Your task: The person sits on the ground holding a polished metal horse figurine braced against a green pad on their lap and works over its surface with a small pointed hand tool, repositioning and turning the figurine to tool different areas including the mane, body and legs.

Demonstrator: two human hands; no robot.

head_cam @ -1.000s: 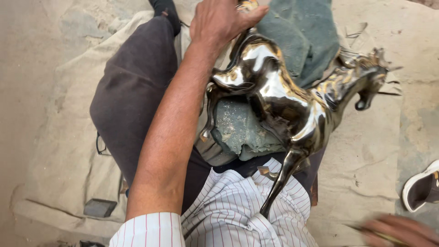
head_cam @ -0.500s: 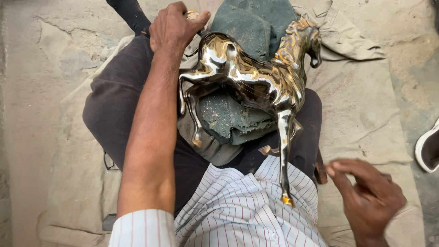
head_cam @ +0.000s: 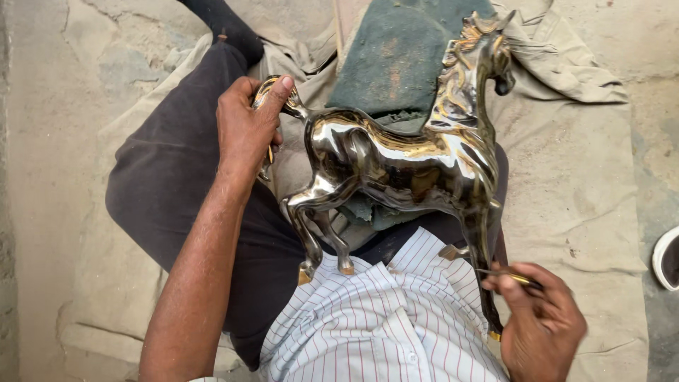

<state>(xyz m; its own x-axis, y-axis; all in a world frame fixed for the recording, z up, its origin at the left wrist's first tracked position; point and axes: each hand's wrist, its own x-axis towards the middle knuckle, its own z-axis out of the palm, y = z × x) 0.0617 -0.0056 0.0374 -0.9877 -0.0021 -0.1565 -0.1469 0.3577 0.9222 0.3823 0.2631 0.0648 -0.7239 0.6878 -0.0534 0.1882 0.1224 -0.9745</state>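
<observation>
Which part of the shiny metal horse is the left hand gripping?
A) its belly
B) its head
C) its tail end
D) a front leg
C: the left hand is wrapped around the tail end of the metal horse, far from its head at the other end.

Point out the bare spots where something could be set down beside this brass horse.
Free: cloth right of the brass horse, up to the white shoe; bare floor left of the trouser leg. Crowded: the lap, with left hand on the tail and right hand holding a thin tool.
</observation>
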